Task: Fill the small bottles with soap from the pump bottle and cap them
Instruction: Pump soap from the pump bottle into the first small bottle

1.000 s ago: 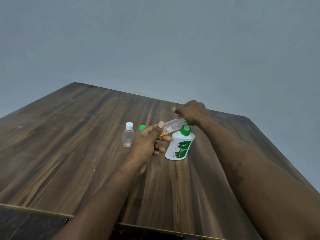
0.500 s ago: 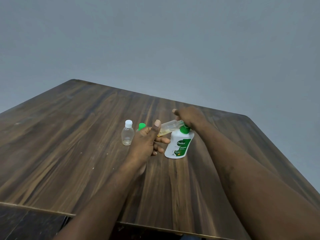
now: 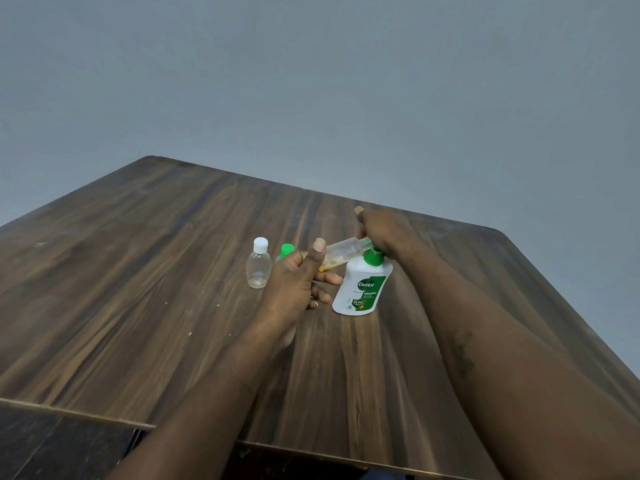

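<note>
My left hand [image 3: 298,282] grips a clear, uncapped small plastic bottle [image 3: 343,252], tilted, with its mouth at the green pump. White pump bottle [image 3: 363,285] reads "Dettol ORIGINAL". My right hand [image 3: 384,228] covers the pump; grip unclear. A white-capped clear bottle [image 3: 258,268] stands at its nine o'clock.

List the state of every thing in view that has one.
Pump bottle, upright.
Open small bottle, uncapped, tilted, mouth at the pump bottle's top, a little yellow soap inside.
White-capped bottle, upright, capped, looks empty.
Green-capped bottle, capped, mostly hidden.
Left hand, holds the open small bottle.
Right hand, rests on the pump bottle's top.
</note>
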Action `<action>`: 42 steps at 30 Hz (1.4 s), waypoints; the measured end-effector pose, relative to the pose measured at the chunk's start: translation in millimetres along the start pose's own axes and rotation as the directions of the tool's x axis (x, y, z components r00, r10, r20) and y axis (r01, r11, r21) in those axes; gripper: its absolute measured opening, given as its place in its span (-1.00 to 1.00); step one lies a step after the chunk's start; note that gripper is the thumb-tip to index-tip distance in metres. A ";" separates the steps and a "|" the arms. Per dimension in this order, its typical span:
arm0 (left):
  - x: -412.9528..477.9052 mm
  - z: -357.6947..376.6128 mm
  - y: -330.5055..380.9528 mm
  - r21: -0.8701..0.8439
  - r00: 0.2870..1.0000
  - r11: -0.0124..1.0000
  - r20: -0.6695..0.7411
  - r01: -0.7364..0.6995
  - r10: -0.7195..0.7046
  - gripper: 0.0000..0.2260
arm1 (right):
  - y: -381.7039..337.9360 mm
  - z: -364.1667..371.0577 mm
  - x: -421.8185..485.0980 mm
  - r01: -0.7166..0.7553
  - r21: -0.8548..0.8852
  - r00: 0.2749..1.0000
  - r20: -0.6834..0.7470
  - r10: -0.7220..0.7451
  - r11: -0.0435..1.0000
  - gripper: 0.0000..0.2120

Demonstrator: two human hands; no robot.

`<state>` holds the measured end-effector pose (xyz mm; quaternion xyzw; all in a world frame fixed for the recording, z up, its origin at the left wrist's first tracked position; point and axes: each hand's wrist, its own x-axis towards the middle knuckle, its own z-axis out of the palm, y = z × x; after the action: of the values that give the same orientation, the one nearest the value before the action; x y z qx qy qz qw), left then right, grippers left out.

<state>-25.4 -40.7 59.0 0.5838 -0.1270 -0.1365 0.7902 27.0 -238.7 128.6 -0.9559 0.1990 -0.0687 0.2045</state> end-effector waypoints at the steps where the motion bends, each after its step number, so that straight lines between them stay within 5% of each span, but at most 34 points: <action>1: -0.6 0.2 -0.5 0.001 1.000 1.000 0.001 0.002 -0.002 -0.47 | -1.0 -0.7 -1.6 -0.001 -0.025 1.000 -0.008 0.001 1.000 -0.50; 34: -2.2 2.8 -1.3 -0.026 1.000 1.000 0.021 0.011 -0.011 -0.53 | -7.3 -7.9 -14.9 -0.089 0.295 0.995 0.066 0.073 0.951 -0.12; 38: -5.3 0.9 -4.3 -0.011 1.000 1.000 0.025 0.018 -0.017 -0.52 | -5.8 -3.4 -14.4 -0.133 0.251 0.989 0.100 0.111 0.959 0.16; 42: -5.3 2.9 0.8 -0.012 0.999 1.000 0.033 0.021 -0.020 -0.51 | -10.7 -12.8 -15.0 -0.061 0.236 0.996 0.074 0.045 0.970 -0.02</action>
<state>-31.3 -41.1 60.4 0.5780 -0.1332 -0.1550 0.7900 14.4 -228.3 144.0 -0.9206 0.2077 -0.0541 0.3262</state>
